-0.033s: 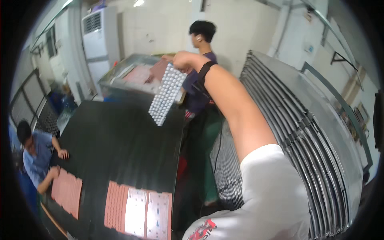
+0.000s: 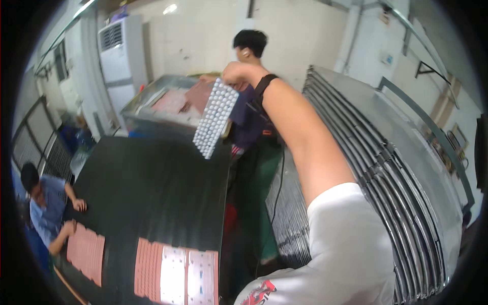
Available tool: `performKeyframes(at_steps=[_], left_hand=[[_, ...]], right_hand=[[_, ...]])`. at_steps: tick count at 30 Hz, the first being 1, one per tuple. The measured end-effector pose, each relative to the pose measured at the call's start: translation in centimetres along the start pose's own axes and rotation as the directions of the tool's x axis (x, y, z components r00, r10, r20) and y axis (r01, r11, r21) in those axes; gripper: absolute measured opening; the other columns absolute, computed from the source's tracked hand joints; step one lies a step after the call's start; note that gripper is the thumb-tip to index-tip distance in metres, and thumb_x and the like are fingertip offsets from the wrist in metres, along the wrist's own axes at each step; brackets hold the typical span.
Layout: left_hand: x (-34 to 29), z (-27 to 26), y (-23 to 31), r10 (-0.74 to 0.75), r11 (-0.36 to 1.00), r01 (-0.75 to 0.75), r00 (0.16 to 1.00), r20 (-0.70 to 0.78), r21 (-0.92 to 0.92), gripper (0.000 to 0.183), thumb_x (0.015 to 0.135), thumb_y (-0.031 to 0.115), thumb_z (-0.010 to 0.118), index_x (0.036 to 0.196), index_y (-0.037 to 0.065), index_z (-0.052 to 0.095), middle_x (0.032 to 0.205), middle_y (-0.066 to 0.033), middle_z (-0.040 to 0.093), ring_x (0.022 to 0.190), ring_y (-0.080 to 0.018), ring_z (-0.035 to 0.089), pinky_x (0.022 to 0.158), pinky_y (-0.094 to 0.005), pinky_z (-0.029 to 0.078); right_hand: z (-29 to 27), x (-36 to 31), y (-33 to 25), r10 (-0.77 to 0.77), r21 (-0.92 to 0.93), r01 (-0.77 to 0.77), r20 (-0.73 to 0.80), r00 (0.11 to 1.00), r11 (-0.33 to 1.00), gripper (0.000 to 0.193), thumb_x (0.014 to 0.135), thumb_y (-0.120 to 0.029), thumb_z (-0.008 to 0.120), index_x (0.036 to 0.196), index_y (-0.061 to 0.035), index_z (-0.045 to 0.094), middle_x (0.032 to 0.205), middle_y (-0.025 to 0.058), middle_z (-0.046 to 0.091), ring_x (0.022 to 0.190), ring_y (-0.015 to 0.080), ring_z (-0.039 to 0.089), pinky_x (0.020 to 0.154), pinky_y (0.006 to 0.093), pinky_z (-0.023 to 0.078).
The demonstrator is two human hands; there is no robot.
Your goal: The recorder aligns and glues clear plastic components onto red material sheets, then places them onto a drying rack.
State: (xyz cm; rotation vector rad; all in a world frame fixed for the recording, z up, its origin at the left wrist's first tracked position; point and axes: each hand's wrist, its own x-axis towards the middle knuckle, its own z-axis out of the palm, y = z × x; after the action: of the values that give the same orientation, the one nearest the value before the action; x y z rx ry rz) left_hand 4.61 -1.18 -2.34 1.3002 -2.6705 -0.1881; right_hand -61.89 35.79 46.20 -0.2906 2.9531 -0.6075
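My right arm reaches out over the far right corner of the dark table (image 2: 152, 188). At its end my right hand (image 2: 238, 74) is closed on the top edge of a thin panel (image 2: 215, 118) covered in rows of silvery round domes. The panel hangs tilted, its lower corner reaching over the table. My fingertips are partly hidden. My left hand is out of view. Near the table's front edge lies a ribbed pink sheet (image 2: 148, 269) with two shiny metal plates (image 2: 174, 274) on it.
A co-worker (image 2: 48, 203) at the left handles another pink sheet (image 2: 86, 253). A second co-worker (image 2: 251, 48) stands just beyond my hand, beside a grey bin (image 2: 168, 129) holding pink sheets. Dark ribbed panels (image 2: 366, 168) stack up at my right.
The view has shifted slightly, so the table and bin sit a little lower. The domed panel, still in my right hand, appears slightly farther right and more upright.
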Motion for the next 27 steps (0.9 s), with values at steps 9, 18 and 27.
performKeyframes(at_steps=[9,18,27], left_hand=[[3.9,-6.1,6.8,-0.262,0.952,0.271,0.962,0.083,-0.142,0.061,0.093,0.041,0.042,0.133,-0.004,0.039,0.141,-0.0233,0.031,0.133,-0.0348,0.024,0.105,-0.0496,0.024],[12.6,-9.9,23.4,0.280,0.854,-0.455,0.812,-0.511,-0.254,0.036,0.096,0.018,0.044,0.127,-0.001,0.049,0.129,-0.0222,0.050,0.118,-0.0400,0.048,0.101,-0.0444,0.037],[13.4,-6.5,29.8,0.529,0.627,-0.688,0.720,-0.448,-0.366,0.032,0.092,0.010,0.050,0.119,-0.008,0.051,0.127,-0.0298,0.048,0.123,-0.0424,0.042,0.105,-0.0493,0.031]], right_hand=[[-24.1,-15.5,17.9,0.297,0.285,-0.154,-0.574,0.763,0.946,0.017,0.076,-0.008,0.050,0.060,-0.0052,0.051,0.054,0.0066,0.052,0.047,0.0162,0.052,0.049,0.0333,0.051],[-25.6,-30.6,42.6,0.631,0.490,-0.412,-0.686,0.363,0.768,0.015,0.085,-0.015,0.049,0.075,-0.0059,0.055,0.059,0.0068,0.055,0.044,0.0192,0.050,0.041,0.0333,0.044],[-18.1,-36.0,43.9,0.880,0.904,-0.158,-0.424,-0.216,0.397,0.019,0.088,-0.011,0.043,0.088,-0.0037,0.060,0.064,0.0096,0.057,0.050,0.0219,0.056,0.039,0.0377,0.049]])
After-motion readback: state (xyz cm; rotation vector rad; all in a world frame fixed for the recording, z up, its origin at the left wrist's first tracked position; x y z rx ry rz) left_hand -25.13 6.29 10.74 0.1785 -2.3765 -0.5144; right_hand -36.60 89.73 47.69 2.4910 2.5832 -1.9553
